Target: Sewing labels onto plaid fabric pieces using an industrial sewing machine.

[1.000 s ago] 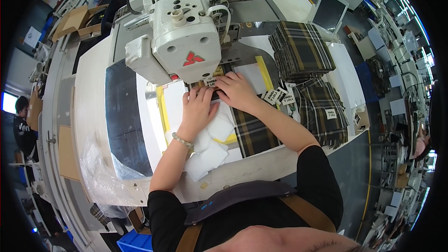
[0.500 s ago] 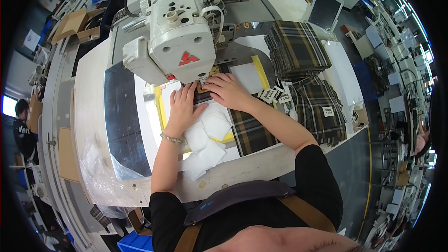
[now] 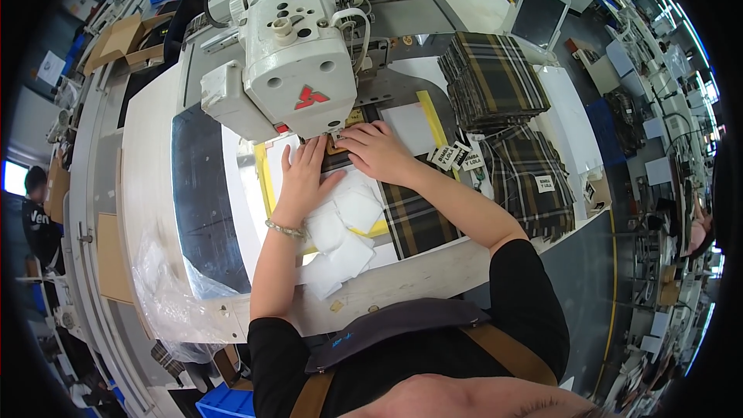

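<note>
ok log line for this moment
left hand flat on white pieces | right hand pressing plaid fabric under sewing machine | plaid stack at right

A flat screen (image 3: 539, 14) with a pale frame and dark grey face stands tilted at the upper right of the frame. Just right of centre lie 2 small white labels with black print (image 3: 457, 157). Another white label (image 3: 545, 183) sits on plaid cloth at centre right. Brown cardboard boxes (image 3: 120, 39) stand at the upper left.

Both hands (image 3: 340, 166) closer under machine head (image 3: 290, 42)
</note>
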Motion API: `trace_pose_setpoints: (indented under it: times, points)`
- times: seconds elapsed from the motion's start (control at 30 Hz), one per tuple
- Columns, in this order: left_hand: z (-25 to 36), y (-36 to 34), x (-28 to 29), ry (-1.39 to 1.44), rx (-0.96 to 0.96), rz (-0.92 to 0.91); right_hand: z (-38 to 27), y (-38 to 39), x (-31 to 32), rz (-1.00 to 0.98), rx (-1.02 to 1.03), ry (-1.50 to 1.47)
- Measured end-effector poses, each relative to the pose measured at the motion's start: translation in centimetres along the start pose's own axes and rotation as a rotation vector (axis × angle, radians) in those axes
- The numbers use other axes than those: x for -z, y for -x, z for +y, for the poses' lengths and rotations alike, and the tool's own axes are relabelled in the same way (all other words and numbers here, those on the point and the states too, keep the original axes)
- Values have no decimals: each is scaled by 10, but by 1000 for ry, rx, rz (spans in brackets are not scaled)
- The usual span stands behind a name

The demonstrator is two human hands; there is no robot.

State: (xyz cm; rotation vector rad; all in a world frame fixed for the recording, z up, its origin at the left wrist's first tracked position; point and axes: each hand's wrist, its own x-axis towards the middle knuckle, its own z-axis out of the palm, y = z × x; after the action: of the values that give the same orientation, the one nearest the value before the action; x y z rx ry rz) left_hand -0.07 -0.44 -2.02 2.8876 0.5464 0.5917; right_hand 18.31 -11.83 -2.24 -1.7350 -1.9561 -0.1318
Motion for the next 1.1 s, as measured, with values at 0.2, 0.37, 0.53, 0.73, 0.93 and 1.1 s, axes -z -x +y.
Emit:
trace_pose_setpoints:
  times: [0.2,0.37,0.53,0.73,0.93,1.1]
  points:
    - [6,-2,8,24,69,-36,-1,0,-2,71,28,41]
    - [10,0,8,-68,81,-22,-2,0,-4,74,21,55]
    - [12,1,9,-95,91,-21,-6,-1,-1,37,-6,100]
    - [13,2,8,-88,94,-2,-9,1,-4,34,-54,144]
    - [16,2,9,-82,106,-11,-5,-2,-5,47,-69,181]
    - [16,3,10,-77,114,-1,-6,-3,-2,13,-95,151]
